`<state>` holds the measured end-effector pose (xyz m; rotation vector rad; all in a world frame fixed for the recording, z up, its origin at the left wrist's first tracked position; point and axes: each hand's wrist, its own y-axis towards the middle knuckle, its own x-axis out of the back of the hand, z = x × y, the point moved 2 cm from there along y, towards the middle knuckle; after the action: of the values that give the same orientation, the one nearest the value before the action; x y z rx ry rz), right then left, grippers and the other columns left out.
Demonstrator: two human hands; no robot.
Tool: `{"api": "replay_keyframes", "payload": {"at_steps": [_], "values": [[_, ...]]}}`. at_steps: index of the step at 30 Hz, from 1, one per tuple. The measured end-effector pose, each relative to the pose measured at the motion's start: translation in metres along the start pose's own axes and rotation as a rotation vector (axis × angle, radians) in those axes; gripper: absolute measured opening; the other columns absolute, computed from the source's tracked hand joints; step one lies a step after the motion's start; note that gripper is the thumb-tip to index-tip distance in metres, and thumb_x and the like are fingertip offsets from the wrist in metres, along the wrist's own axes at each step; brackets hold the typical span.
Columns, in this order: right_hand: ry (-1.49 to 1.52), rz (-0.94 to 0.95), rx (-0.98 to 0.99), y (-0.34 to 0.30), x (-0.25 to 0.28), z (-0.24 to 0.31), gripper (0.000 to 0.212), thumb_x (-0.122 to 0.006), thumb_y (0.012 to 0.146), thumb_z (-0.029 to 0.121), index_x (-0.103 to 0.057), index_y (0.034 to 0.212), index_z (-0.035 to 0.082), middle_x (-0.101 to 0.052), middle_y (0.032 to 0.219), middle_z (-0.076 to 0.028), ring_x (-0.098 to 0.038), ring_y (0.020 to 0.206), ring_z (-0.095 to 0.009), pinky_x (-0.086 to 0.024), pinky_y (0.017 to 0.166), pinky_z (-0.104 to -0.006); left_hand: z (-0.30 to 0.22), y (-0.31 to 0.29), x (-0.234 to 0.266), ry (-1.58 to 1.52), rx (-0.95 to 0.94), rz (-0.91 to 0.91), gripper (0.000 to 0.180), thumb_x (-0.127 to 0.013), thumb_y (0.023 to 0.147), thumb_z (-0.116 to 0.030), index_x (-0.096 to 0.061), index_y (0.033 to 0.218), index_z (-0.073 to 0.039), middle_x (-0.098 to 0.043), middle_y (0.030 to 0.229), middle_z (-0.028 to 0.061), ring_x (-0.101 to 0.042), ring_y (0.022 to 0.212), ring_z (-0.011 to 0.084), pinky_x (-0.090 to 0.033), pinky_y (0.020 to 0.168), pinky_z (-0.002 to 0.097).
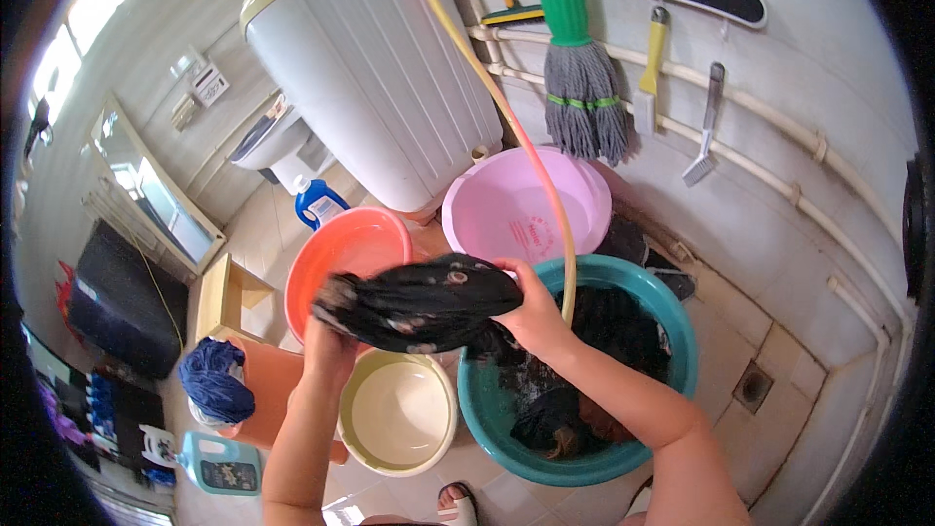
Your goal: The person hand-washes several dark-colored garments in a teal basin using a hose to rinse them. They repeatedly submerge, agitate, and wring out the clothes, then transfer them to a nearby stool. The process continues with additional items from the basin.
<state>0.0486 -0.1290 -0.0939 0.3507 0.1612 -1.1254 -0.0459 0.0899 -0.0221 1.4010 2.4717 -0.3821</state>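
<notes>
A bunched black cloth with pale spots (429,300) is stretched between my two hands, above the basins. My left hand (331,331) is closed round its left end, partly smeared by motion. At the other end, my right hand (534,310) grips the cloth, over the rim of the teal basin (687,351). Dark wet laundry (618,341) lies in water inside that basin. Behind the cloth stands an orange-red basin (336,234); below it is a cream basin (443,443) holding liquid. A yellow-orange hose (516,122) hangs down into the teal basin.
A pink basin (594,200) stands by the white washing machine (390,68). At left are an orange bucket (273,380) with navy cloth (211,380), a light-blue jug (222,466) and a blue bottle (317,203). A mop (582,88) and brushes hang on the wall. A floor drain (752,388) lies right.
</notes>
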Motion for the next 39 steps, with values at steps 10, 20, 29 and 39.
{"api": "replay_keyframes", "payload": {"at_steps": [10,20,29,39], "values": [[-0.063,0.223,-0.131,-0.024,-0.026,0.026,0.074,-0.060,0.064,-0.010,-0.030,0.130,0.002,-0.045,0.117,-0.009,-0.049,0.103,-0.017,-0.040,0.090,-0.0277,0.118,-0.043,0.019,-0.215,0.989,0.825,0.099,-0.041,0.075,-0.069,0.008,0.139,-0.011,-0.020,0.141,0.0205,-0.028,0.126,0.0402,-0.025,0.101,0.0549],[-0.930,0.560,0.227,-0.071,-0.045,0.018,0.052,-0.067,0.060,0.013,-0.053,0.110,0.013,-0.057,0.095,-0.006,-0.048,0.104,-0.025,-0.017,0.100,-0.0482,0.164,-0.013,-0.025,-0.897,0.691,0.505,0.094,-0.028,0.071,-0.079,-0.040,0.128,-0.005,-0.043,0.127,0.0188,-0.044,0.115,0.0352,-0.033,0.098,0.0487],[-1.442,0.544,0.964,-0.062,-0.013,-0.001,0.032,-0.064,0.071,0.031,-0.056,0.102,0.036,-0.039,0.117,0.001,-0.028,0.122,-0.025,-0.018,0.101,-0.0575,0.146,0.001,-0.027,-0.953,0.801,0.270,0.043,-0.049,0.080,-0.037,-0.055,0.109,-0.006,-0.060,0.102,0.0147,-0.058,0.091,0.0300,-0.046,0.085,0.0438],[-0.366,-0.480,0.408,-0.040,-0.024,-0.046,0.017,-0.055,0.083,0.017,-0.046,0.088,0.003,-0.055,0.097,-0.010,-0.054,0.086,-0.024,-0.044,0.080,-0.0370,0.154,-0.007,-0.039,-0.834,0.580,0.191,0.032,-0.052,0.077,-0.009,-0.054,0.107,-0.001,-0.059,0.103,0.0108,-0.057,0.094,0.0212,-0.044,0.087,0.0338]]}}
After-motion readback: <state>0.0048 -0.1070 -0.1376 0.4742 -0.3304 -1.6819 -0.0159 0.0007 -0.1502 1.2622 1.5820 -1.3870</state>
